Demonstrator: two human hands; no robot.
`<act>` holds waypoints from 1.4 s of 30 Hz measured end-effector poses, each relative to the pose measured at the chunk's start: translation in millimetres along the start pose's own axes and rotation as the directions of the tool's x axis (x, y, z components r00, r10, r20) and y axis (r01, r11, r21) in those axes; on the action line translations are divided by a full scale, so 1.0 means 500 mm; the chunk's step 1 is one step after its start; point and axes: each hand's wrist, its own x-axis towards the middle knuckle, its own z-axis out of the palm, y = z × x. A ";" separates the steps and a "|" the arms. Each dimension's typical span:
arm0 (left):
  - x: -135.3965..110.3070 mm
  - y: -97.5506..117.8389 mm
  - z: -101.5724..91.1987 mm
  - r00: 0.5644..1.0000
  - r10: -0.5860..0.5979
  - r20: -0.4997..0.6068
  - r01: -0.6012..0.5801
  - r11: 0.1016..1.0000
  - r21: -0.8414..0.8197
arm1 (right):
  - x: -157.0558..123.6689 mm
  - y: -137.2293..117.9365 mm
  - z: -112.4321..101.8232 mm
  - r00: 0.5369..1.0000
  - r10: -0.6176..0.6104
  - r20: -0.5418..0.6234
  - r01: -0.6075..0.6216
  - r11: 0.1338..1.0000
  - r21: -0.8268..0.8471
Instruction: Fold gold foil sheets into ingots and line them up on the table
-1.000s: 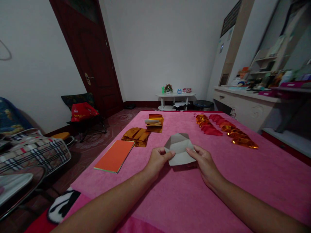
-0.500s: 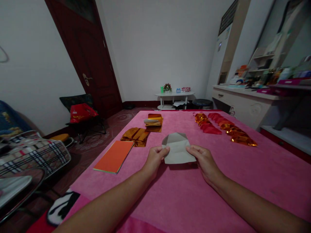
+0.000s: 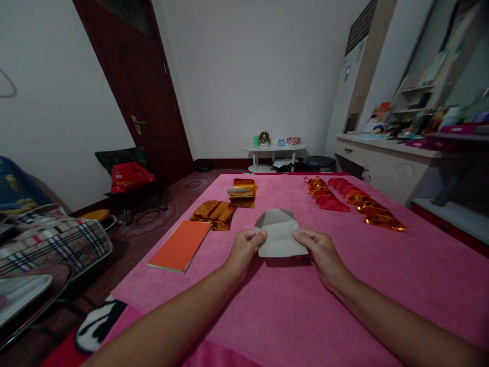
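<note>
Grey folded paper [image 3: 281,239] sits between our left grip [image 3: 243,252] and right grip [image 3: 322,254], seemingly just above the pink cloth [image 3: 275,311], peaked end pointing away from us. Both pinch its side edges, thumbs on top; neither is clearly nearer, and its long axis we cannot tell. Orange paper stack [image 3: 181,245] lies to our left, foil pieces [image 3: 383,222] to our right.

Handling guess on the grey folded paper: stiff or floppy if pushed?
The grey paper probably bends easily along its visible creases. It likely has some stiffness, though: it spans fairly flat between the left hand and right hand. It looks light, with a thin near edge and only a thumb-and-finger grip at each side.
</note>
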 end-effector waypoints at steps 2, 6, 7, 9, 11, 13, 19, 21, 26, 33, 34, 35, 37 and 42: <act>0.001 -0.001 0.000 1.000 -0.004 -0.010 0.004 1.000 0.003 | 0.000 0.000 0.000 1.000 -0.002 0.003 0.002 1.000 0.010; 0.001 0.002 0.003 1.000 -0.009 -0.019 0.009 1.000 -0.012 | 0.002 0.003 -0.001 1.000 -0.001 0.020 0.000 1.000 0.022; 0.001 0.003 0.004 1.000 -0.007 -0.021 0.006 1.000 -0.015 | 0.002 0.004 -0.001 1.000 0.001 0.023 -0.002 1.000 0.025; 0.000 0.005 0.005 1.000 -0.004 -0.023 0.004 1.000 -0.016 | 0.002 0.004 -0.001 1.000 0.006 0.029 -0.007 1.000 0.029; -0.001 0.006 0.005 1.000 -0.005 -0.020 0.004 1.000 -0.008 | 0.001 0.000 0.001 0.999 0.014 0.040 -0.015 1.000 0.024; -0.002 0.006 0.005 1.000 -0.005 -0.014 0.005 1.000 0.013 | -0.001 -0.006 0.004 0.998 0.027 0.059 -0.028 0.999 0.022; -0.005 0.009 0.006 1.000 0.011 0.006 -0.011 0.997 0.083 | -0.004 -0.016 0.009 0.996 0.045 0.077 -0.048 0.998 0.042; -0.005 0.009 0.006 1.000 0.015 0.012 -0.016 0.996 0.086 | -0.004 -0.014 0.008 0.996 0.043 0.080 -0.047 0.998 0.043; -0.007 0.011 0.006 1.000 -0.002 0.014 0.001 0.997 0.071 | -0.002 -0.013 0.008 0.995 0.044 0.087 -0.048 0.998 0.048; -0.006 0.009 0.004 1.000 -0.003 0.016 0.002 0.998 0.069 | -0.001 -0.014 0.009 0.995 0.060 0.084 -0.065 0.996 0.062; -0.006 0.009 0.004 1.000 -0.003 0.013 0.002 0.998 0.071 | 0.000 -0.013 0.009 0.995 0.062 0.081 -0.067 0.996 0.059; -0.006 0.010 0.004 1.000 -0.003 0.008 0.002 0.997 0.074 | 0.001 -0.012 0.009 0.995 0.063 0.077 -0.068 0.996 0.055; -0.007 0.012 0.006 1.000 0.005 0.001 -0.005 0.997 0.076 | 0.003 -0.010 0.008 0.996 0.063 0.069 -0.067 0.997 0.045; -0.005 0.014 0.006 0.999 0.020 0.030 -0.020 1.000 -0.009 | 0.006 -0.004 0.006 0.997 0.071 0.042 -0.072 0.997 0.034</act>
